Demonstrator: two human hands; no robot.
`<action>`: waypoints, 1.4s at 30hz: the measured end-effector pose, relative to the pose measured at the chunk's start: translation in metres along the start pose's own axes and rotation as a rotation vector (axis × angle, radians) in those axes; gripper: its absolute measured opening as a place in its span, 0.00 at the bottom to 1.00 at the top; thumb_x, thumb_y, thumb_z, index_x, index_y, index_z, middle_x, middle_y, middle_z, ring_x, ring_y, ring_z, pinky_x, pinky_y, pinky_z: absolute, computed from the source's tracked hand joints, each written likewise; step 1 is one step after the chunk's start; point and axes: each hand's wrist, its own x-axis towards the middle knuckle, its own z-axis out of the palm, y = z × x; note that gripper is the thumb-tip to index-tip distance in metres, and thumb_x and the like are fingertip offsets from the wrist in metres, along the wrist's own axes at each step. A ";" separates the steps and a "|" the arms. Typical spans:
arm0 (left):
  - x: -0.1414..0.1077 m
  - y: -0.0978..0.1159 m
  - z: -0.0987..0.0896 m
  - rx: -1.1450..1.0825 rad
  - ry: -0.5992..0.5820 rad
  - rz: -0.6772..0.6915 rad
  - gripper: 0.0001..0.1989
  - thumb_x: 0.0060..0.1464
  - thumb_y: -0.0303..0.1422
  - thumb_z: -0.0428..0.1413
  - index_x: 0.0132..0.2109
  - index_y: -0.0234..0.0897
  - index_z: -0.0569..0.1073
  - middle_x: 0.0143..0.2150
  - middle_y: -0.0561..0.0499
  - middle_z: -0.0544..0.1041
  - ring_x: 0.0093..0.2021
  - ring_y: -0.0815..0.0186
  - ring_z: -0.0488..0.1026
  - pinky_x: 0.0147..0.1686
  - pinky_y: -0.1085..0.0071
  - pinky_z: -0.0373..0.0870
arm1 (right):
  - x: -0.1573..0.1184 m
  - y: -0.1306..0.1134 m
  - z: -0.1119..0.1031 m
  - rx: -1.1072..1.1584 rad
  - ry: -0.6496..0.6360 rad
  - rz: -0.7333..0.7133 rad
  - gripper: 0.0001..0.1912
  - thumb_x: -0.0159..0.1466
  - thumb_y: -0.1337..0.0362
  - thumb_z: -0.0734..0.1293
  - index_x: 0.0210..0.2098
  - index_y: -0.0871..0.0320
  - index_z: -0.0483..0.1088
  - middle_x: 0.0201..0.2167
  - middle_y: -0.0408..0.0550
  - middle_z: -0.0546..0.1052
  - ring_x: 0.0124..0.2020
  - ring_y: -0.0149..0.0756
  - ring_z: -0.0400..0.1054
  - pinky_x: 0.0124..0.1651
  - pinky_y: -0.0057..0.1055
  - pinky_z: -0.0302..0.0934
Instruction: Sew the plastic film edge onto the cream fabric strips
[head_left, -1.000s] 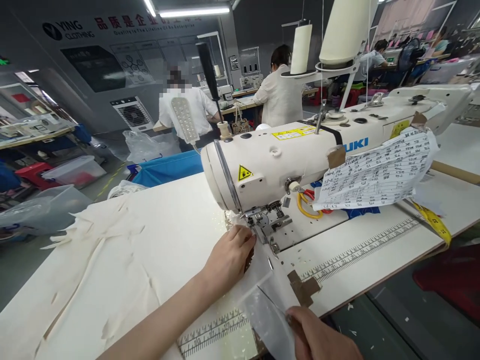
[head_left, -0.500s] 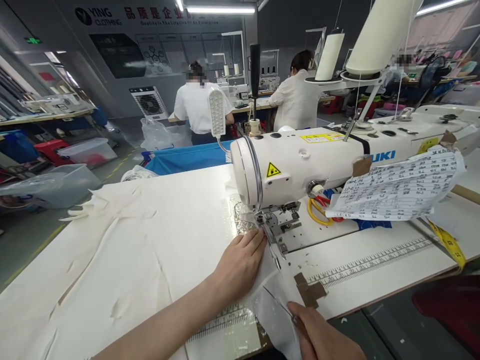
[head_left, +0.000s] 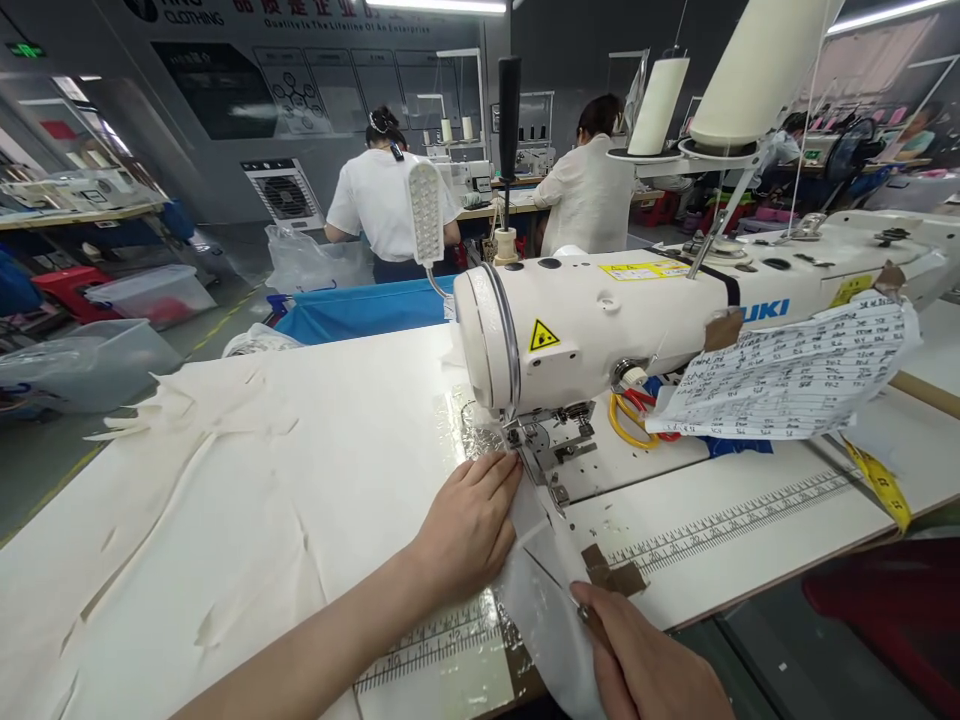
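Note:
My left hand (head_left: 469,520) rests on a strip of thin white fabric (head_left: 536,620), its fingers bent and pressed together on the cloth just in front of the presser foot (head_left: 516,436) of the sewing machine (head_left: 555,330). Low in the view, my right hand (head_left: 649,655) is closed around a thin pointed metal tool (head_left: 551,568); whether it is scissors or tweezers I cannot tell. That tool's tip lies over the fabric, which hangs past the table's front edge beside my right fingers. My left thumb is mostly hidden.
Cut cream fabric pieces (head_left: 172,440) lie on the left of the table. Scissors with yellow and red handles (head_left: 630,420), a written paper sheet (head_left: 787,375) and a yellow tape measure (head_left: 879,485) are on the right. Thread cones (head_left: 660,105) stand above; two people sit working beyond.
The view has shifted slightly, moving the scene a little left and up. Both hands keep nearly the same places on the fabric and tool.

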 end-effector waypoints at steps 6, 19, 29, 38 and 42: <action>-0.001 0.004 0.006 0.036 0.041 0.009 0.26 0.62 0.31 0.44 0.65 0.25 0.60 0.65 0.37 0.64 0.65 0.52 0.59 0.62 0.55 0.60 | 0.002 0.002 0.000 0.003 -0.072 0.028 0.20 0.68 0.73 0.53 0.58 0.60 0.59 0.44 0.52 0.81 0.35 0.37 0.79 0.30 0.28 0.74; -0.007 0.011 0.010 0.056 0.085 0.014 0.25 0.63 0.32 0.42 0.65 0.26 0.60 0.66 0.37 0.63 0.67 0.50 0.57 0.63 0.53 0.58 | 0.019 -0.002 -0.004 0.015 -0.120 0.065 0.21 0.68 0.72 0.52 0.59 0.60 0.59 0.43 0.53 0.80 0.37 0.38 0.78 0.31 0.30 0.74; -0.010 0.017 0.007 0.024 0.076 0.054 0.25 0.63 0.31 0.43 0.63 0.22 0.62 0.65 0.35 0.64 0.67 0.50 0.57 0.64 0.53 0.57 | 0.030 -0.005 -0.004 -0.031 -0.087 0.041 0.19 0.68 0.72 0.53 0.57 0.60 0.61 0.41 0.52 0.79 0.35 0.39 0.77 0.31 0.31 0.72; -0.005 0.011 0.005 0.015 0.075 0.035 0.24 0.62 0.31 0.45 0.63 0.25 0.63 0.64 0.36 0.65 0.65 0.50 0.60 0.65 0.50 0.54 | 0.044 -0.007 0.005 -0.042 -0.058 0.047 0.18 0.67 0.73 0.53 0.54 0.58 0.61 0.41 0.51 0.79 0.33 0.38 0.77 0.28 0.30 0.69; -0.001 0.009 0.002 0.008 0.100 -0.020 0.24 0.60 0.30 0.46 0.61 0.28 0.64 0.60 0.35 0.67 0.62 0.47 0.60 0.60 0.46 0.60 | 0.051 -0.007 0.009 -0.050 -0.054 0.048 0.18 0.66 0.74 0.54 0.54 0.58 0.62 0.40 0.50 0.80 0.32 0.38 0.77 0.28 0.30 0.68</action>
